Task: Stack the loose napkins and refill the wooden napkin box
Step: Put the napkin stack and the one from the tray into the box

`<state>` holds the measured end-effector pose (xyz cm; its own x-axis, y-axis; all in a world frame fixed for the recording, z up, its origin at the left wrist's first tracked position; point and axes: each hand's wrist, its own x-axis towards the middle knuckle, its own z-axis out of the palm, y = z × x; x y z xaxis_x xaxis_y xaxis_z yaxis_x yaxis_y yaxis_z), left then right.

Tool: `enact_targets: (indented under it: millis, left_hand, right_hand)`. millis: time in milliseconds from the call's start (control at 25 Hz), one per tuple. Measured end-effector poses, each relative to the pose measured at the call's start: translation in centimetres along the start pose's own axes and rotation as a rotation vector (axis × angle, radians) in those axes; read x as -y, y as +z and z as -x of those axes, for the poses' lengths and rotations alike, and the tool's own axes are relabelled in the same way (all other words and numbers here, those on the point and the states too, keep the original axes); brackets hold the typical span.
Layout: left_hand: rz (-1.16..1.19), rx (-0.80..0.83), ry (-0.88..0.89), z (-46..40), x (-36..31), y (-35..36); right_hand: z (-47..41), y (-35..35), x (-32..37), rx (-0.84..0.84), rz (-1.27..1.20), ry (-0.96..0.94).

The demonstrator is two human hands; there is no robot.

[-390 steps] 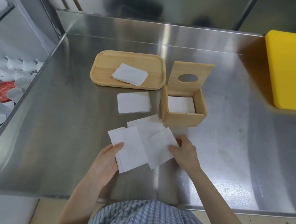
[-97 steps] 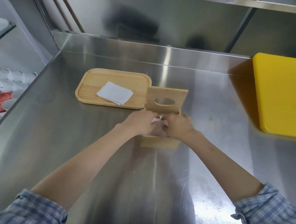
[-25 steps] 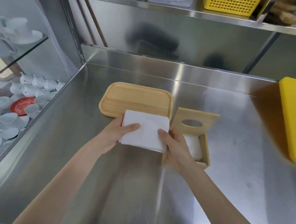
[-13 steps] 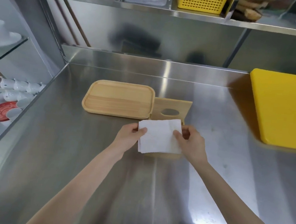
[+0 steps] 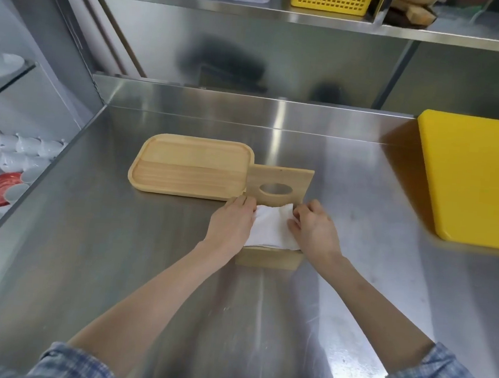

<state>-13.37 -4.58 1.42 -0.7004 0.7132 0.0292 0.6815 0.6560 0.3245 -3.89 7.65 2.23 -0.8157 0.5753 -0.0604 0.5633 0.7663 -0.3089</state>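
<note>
Napkin stack [image 5: 271,229] sits in the mouth of the wooden napkin box [image 5: 269,257], mid-desk, its top bulging above the rim, near edge overhanging the front wall a little. My left hand [image 5: 232,223] presses the stack's left side, grip closed down on the paper with fingers curled over the edge; my right hand [image 5: 314,228] does the same on the right side, fingertips tucked onto the paper. I judge the napkins light, soft and springy: they crumple and fan out, so take them by the two opposite edges, flat-fingered, and press down evenly rather than pinching the middle. Paper will slide sheet on sheet, so the corners need squaring as it goes in. Box is light wood on slick steel desk [image 5: 112,267]; it may skate if pushed sideways. The hinged lid [image 5: 279,179] with the oval hole stands up at the box's far side, close behind my knuckles, and could drop forward. Wooden tray [image 5: 192,165] lies just left of the lid, bare, touching or nearly so. Yellow cutting board [image 5: 480,180] at the desk's right edge, well apart. White cups [image 5: 17,145] lie below the left edge, out of the way.
</note>
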Motion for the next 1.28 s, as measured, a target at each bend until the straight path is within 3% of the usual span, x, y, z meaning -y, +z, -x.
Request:
enact_targets:
  millis: [160, 240, 560, 720, 880, 1080, 1280]
  left_hand:
    - [-0.261, -0.042, 0.105, -0.9, 0.3, 0.4]
    - [-0.229, 0.031, 0.079, -1.2, 0.1, 1.0]
    - [-0.202, 0.050, 0.048, -1.1, 0.3, 1.1]
    - [-0.258, -0.104, 0.151, -0.3, 0.7, 0.2]
    - [-0.276, 0.186, 0.230, -0.4, 0.2, 0.1]
    - [-0.510, 0.446, 0.296, -1.0, -0.4, 0.3]
    - [-0.544, 0.572, 0.285, -1.6, -0.3, 0.4]
  right_hand:
    - [-0.8, 0.5, 0.1, 0.048, 0.095, -0.004]
    - [-1.0, 0.8, 0.1, 0.058, 0.114, 0.000]
    - [-1.2, 0.8, 0.4, 0.066, 0.118, 0.052]
    - [0.0, -0.1, 0.2, 0.028, 0.172, -0.047]
    - [0.4, 0.1, 0.4, 0.120, 0.267, -0.211]
    - [0.2, 1.1, 0.9, 0.346, 0.569, -0.191]
    - [-0.8, 1.3, 1.1, 0.529, 0.686, -0.176]
